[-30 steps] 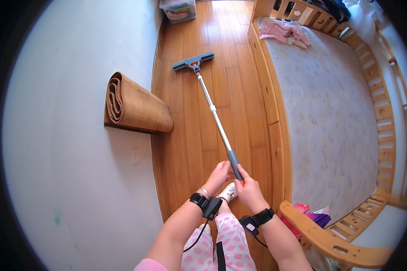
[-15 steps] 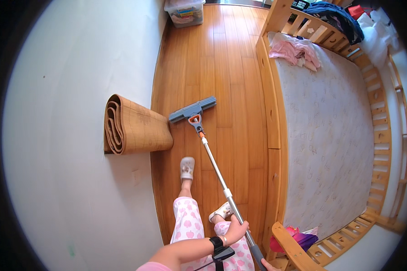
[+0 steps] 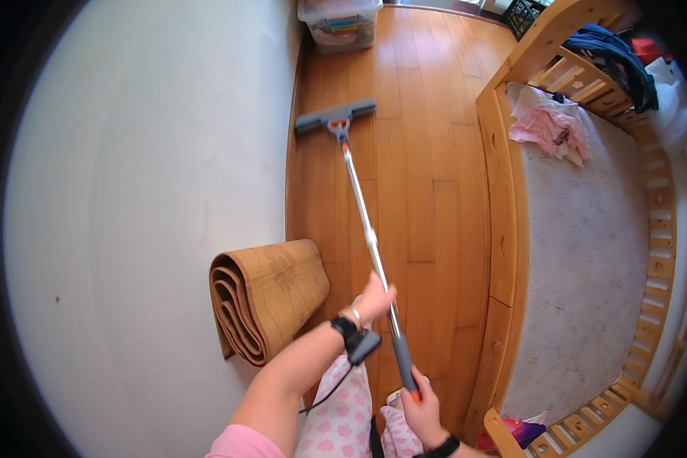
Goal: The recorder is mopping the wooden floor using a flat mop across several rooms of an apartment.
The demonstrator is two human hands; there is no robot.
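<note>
A sponge mop [image 3: 362, 202] with a silver pole and wide grey head reaches forward over the wooden floor [image 3: 427, 198]. Its head lies flat on the boards near the wall, beyond the rolled mat. My left hand [image 3: 375, 298] is wrapped round the lower part of the silver pole. Lower down, my right hand [image 3: 424, 404] grips the end of the dark grey handle, beside its orange tip. A black band with a small dark device [image 3: 363, 347] and a cable is on my left wrist.
A rolled brown mat [image 3: 282, 290] stands against the white wall [image 3: 145, 191] at the left. On the right is a wooden bed frame [image 3: 504, 252] with a pale mattress [image 3: 580, 252] and pink cloth [image 3: 549, 131]. A clear storage box [image 3: 343, 30] sits at the far end.
The mop head has slid forward, away from me, along the wall. Both hands have moved forward with the pole, and the right hand now shows fully. The view has shifted, with the mat now nearer.
</note>
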